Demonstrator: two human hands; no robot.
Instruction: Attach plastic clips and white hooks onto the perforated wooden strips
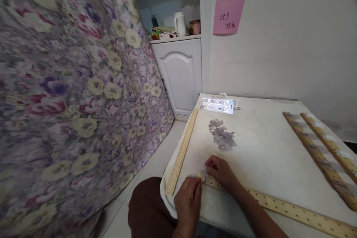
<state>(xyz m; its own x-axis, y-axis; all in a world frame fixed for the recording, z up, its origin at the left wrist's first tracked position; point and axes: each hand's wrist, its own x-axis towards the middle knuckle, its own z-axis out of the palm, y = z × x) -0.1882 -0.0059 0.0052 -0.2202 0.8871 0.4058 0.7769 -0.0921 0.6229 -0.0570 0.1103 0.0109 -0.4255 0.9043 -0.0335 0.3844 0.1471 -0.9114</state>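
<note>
A pale wooden strip with rows of holes (275, 204) lies across the front of the table, passing under my right forearm. On its left end rests a small clear packet (205, 178) with something shiny in it. My left hand (188, 199) is closed at that end, its fingertips against the strip beside the packet; what they pinch is hidden. Just above the packet, my right hand (221, 171) has thumb and fingers pinched together, and whatever is between them is too small to make out. Beyond the hands lies a loose pile of small grey-looking clear packets (223, 137) with metal pieces.
A second holed strip (182, 152) lies along the table's left edge. Two darker strips (318, 156) carrying packets lie at right. A clear blister pack (216, 105) sits at the back. Floral curtain (83, 81), white cabinet (181, 74) and wall with pink note (228, 15) surround the table.
</note>
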